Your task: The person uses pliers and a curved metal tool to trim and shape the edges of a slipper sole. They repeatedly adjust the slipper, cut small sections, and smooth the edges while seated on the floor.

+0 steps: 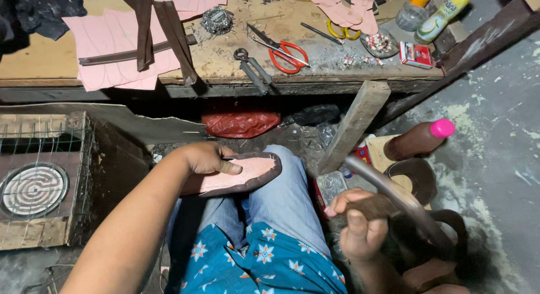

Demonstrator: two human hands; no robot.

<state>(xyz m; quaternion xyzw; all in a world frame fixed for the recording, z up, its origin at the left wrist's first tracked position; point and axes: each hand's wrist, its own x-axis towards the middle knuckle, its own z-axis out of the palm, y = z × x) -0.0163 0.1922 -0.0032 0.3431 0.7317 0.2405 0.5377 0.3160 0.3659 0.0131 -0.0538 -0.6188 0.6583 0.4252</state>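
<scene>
- Right hand (360,223): closed round a curved brown strap (402,201), beside the right knee; strap is blurred and apart from the sole.
- Left hand (205,158): clamped on a pink sandal sole (247,173) with dark brown edging, resting on the left thigh.
- Judgement: edging looks done; strap not yet joined to sole.
- Workbench (315,69) front edge: red-handled scissors (288,56), pliers (253,69). Left end: pink cut sheets (112,46), brown strips (169,29), uncut further.

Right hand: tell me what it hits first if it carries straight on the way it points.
Likely the metal block just beyond the right hand, at the foot of the slanted wooden plank; depth is uncertain.
</scene>
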